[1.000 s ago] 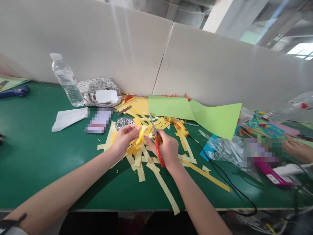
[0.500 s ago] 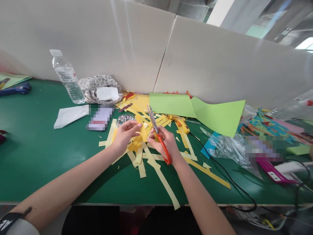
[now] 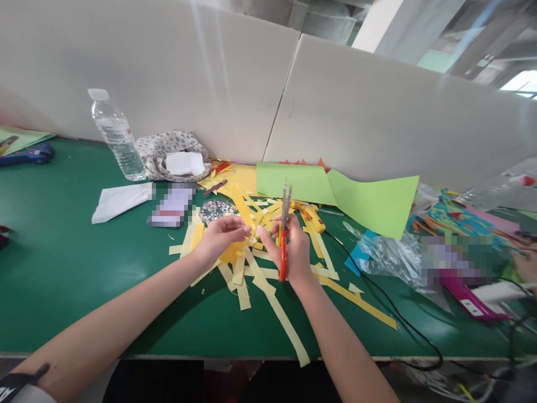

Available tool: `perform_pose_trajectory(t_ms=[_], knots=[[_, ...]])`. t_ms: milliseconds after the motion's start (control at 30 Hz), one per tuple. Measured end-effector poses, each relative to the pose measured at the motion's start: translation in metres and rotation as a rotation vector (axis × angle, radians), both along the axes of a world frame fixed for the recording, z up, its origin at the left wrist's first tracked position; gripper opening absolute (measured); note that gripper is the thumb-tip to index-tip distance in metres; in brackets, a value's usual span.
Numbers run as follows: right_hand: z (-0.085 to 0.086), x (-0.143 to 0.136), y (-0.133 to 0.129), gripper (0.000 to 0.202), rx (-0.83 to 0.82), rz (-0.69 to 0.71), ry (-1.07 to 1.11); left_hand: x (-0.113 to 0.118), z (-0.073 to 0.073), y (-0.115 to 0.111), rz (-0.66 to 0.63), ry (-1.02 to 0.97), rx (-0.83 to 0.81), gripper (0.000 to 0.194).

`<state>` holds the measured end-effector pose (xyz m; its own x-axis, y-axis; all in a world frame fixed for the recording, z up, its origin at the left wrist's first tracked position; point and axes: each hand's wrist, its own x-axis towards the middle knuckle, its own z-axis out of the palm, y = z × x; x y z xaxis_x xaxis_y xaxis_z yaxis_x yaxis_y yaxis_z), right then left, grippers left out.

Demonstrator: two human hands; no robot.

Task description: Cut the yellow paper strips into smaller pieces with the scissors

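Between its thumb and fingers, my left hand [image 3: 220, 238] pinches a yellow paper strip [image 3: 243, 207] that stands up over the pile. Red-handled scissors [image 3: 283, 252] are in my right hand [image 3: 296, 246], blades pointing up and away and slightly blurred. My right thumb is stretched toward the left fingertips, a small gap apart. Beneath and around both hands lie many cut yellow and cream paper strips [image 3: 277, 310]. A round clear dish of small shiny pieces [image 3: 216, 210] sits just behind my left hand.
A water bottle [image 3: 119, 140], a patterned pouch [image 3: 172, 148], white tissue [image 3: 119, 201] and a blurred phone [image 3: 172, 206] stand or lie left. Behind are green sheets [image 3: 373, 201]. A yellow glue gun [image 3: 312, 217] with black cord, plastic wrap [image 3: 394, 257] and a magenta tool [image 3: 472, 296] are right.
The scissors have swung to the right and now point more nearly straight up. My right hand has turned, its thumb stretched out. My left hand has moved slightly right with the strip.
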<state>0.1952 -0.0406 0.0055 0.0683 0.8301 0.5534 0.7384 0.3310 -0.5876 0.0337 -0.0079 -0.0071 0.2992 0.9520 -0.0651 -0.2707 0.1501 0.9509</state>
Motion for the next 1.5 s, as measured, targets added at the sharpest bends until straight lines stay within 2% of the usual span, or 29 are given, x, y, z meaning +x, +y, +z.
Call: perform_pose_trajectory(t_ms=[167, 367, 733, 1500], knots=[[-0.0027, 0.0, 0.0013, 0.036, -0.006, -0.003, -0.362, -0.0021, 0.0028, -0.0005, 0.068, -0.1, 0.01, 0.019], [-0.0034, -0.0019, -0.0013, 0.04, -0.073, 0.048, -0.491, -0.0005, 0.0051, -0.0013, 0.125, -0.205, 0.001, 0.018], [-0.0031, -0.0031, -0.0016, 0.046, -0.075, 0.045, -0.517, -0.0001, 0.0034, -0.0021, 0.084, -0.145, 0.084, 0.014], [-0.0032, -0.0028, -0.0016, 0.047, -0.088, 0.056, -0.502, 0.0006, 0.0031, -0.0001, 0.115, -0.078, 0.078, 0.018]])
